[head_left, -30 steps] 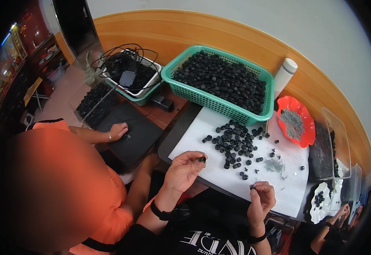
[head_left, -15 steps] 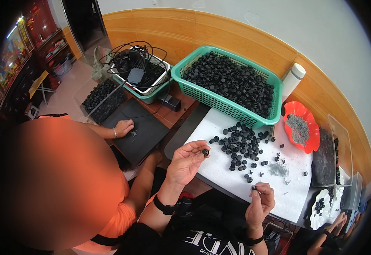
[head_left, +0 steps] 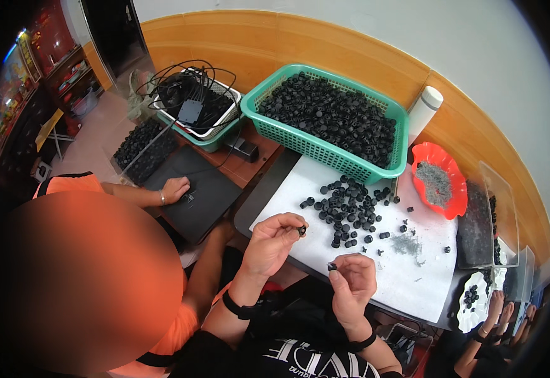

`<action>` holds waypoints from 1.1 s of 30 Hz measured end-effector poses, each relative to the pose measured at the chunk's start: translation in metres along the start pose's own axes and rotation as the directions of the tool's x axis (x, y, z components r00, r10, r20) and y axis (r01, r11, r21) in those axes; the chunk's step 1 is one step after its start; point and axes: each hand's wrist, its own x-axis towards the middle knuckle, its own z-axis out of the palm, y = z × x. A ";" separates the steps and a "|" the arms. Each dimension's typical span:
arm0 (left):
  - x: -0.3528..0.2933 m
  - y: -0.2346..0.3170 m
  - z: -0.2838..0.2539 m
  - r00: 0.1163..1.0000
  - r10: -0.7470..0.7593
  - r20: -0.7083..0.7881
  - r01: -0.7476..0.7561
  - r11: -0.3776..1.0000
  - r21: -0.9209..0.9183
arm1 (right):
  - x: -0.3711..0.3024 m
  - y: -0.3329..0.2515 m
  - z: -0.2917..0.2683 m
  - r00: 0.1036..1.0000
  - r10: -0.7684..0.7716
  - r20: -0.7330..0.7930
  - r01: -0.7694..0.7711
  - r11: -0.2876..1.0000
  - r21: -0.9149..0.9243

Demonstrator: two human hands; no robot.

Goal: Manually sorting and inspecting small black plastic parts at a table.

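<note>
Between the thumb and fingers of my left hand [head_left: 270, 244] I pinch a small round black plastic cap [head_left: 302, 230], its hollow end showing. My right hand [head_left: 354, 283] pinches a smaller black plastic piece [head_left: 332, 266] at its fingertips; its exact shape is too small to make out. Both hands hover over the near edge of a white sheet [head_left: 287, 196] on the table, a short gap between them. Beyond them a loose pile of black caps [head_left: 349, 209] lies on the sheet, with a few tiny pronged black pieces [head_left: 380, 252] at its near right side.
A green basket [head_left: 325, 157] full of black parts stands behind the pile. To its right are a white bottle [head_left: 427, 110] and a red dish [head_left: 461, 189] of grey bits. Clear bins [head_left: 505, 208] and a white plate [head_left: 463, 309] line the right. A person in orange [head_left: 80, 183] sits left.
My right hand has moved left and slightly up with its small piece, closer to my left hand. The left hand keeps its cap. The whole view has shifted slightly.
</note>
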 end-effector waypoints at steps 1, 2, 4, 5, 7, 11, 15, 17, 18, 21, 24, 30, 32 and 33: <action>-0.001 0.000 0.003 1.000 -0.002 -0.014 0.002 1.000 0.011 | 0.001 -0.001 0.002 1.000 -0.008 -0.001 0.008 1.000 -0.002; -0.001 0.000 0.005 1.000 -0.001 -0.006 0.001 1.000 0.009 | 0.001 -0.002 0.003 0.999 -0.030 0.010 0.030 0.999 -0.014; -0.002 -0.002 0.004 1.000 -0.006 -0.021 0.006 1.000 -0.013 | 0.002 0.002 0.004 0.999 -0.040 0.019 0.040 0.999 -0.027; -0.004 -0.003 0.004 1.000 -0.009 -0.022 0.009 1.000 -0.014 | 0.003 0.004 0.003 0.997 -0.061 0.042 0.063 0.997 -0.050; -0.006 -0.003 0.005 0.997 -0.064 -0.042 0.061 0.996 -0.060 | 0.004 0.005 0.004 0.995 -0.081 0.065 0.086 0.994 -0.073; -0.006 -0.007 0.006 0.997 -0.074 0.003 0.074 0.992 -0.103 | 0.004 0.006 0.004 0.986 -0.152 0.074 0.161 0.976 -0.145; -0.009 -0.012 0.007 0.994 -0.098 0.041 0.103 0.982 -0.157 | 0.003 0.010 0.003 0.975 -0.207 0.077 0.220 0.949 -0.225; -0.011 -0.014 0.007 0.992 -0.112 0.056 0.120 0.977 -0.174 | 0.005 0.010 0.007 0.971 -0.229 0.074 0.240 0.944 -0.228; -0.012 -0.015 0.008 0.991 -0.130 0.030 0.133 0.978 -0.163 | 0.006 0.010 0.010 0.966 -0.250 0.068 0.259 0.937 -0.234; -0.013 -0.016 0.009 0.988 -0.152 0.001 0.149 0.974 -0.173 | 0.015 0.013 0.023 0.943 -0.333 0.010 0.326 0.916 -0.233; -0.013 -0.016 0.008 0.987 -0.162 -0.001 0.158 0.967 -0.201 | 0.025 0.012 0.032 0.936 -0.347 0.050 0.344 0.883 -0.318; -0.013 -0.018 0.003 0.988 -0.155 0.004 0.152 0.964 -0.217 | 0.028 0.011 0.039 0.915 -0.395 0.078 0.389 0.819 -0.421; -0.013 -0.019 0.004 0.988 -0.155 0.014 0.155 0.963 -0.222 | 0.029 0.011 0.038 0.917 -0.390 0.086 0.386 0.811 -0.439; -0.013 -0.019 0.005 0.988 -0.154 0.007 0.152 0.965 -0.212 | 0.029 0.009 0.039 0.909 -0.405 0.095 0.401 0.789 -0.465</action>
